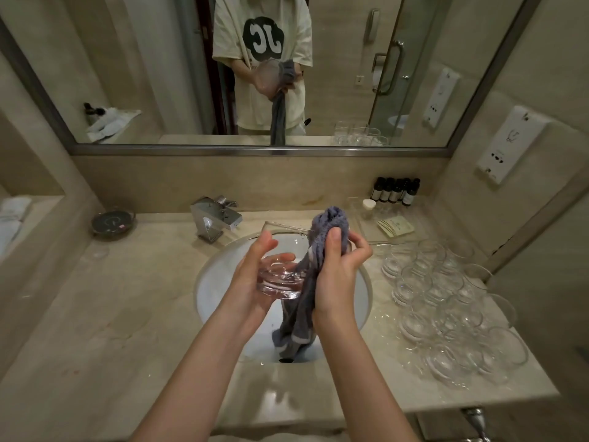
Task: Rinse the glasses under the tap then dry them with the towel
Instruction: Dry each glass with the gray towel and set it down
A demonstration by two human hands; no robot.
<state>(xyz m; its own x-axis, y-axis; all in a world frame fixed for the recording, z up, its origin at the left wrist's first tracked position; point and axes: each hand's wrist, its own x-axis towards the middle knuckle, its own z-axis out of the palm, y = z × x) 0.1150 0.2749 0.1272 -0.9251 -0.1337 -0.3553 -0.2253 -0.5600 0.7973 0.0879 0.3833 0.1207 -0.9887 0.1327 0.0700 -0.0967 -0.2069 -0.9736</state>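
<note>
A marble counter (127, 314) runs below a wide mirror (143, 74), its white sink (216, 282) set beneath a chrome tap (213, 221) that shows no water running. To the right of the sink, a crowd of clear glasses (446, 301) lies packed together on the counter, touching one another. Over the sink, the left hand (255, 275) cups one glass (279, 275) tilted on its side, fingers curled round its base and wall, rim pointing away toward the tap. The right hand (338, 269) grips a bunched grey towel (322, 237), thumb pressed on the cloth at the glass's rim, the towel's tail hanging down into the sink.

The glass looks thick-bottomed, clear and wet, with droplets glinting at its base; drying appears under way. The risk, on this showing, is a slip: wet glass held one-handed above hard porcelain could twist free if the towel is pushed in too firmly. The hanging tail may also soak up water from the sink and leave streaks. The packed glasses sit close to the right elbow (376, 378), where a careless swing could knock them.
</note>
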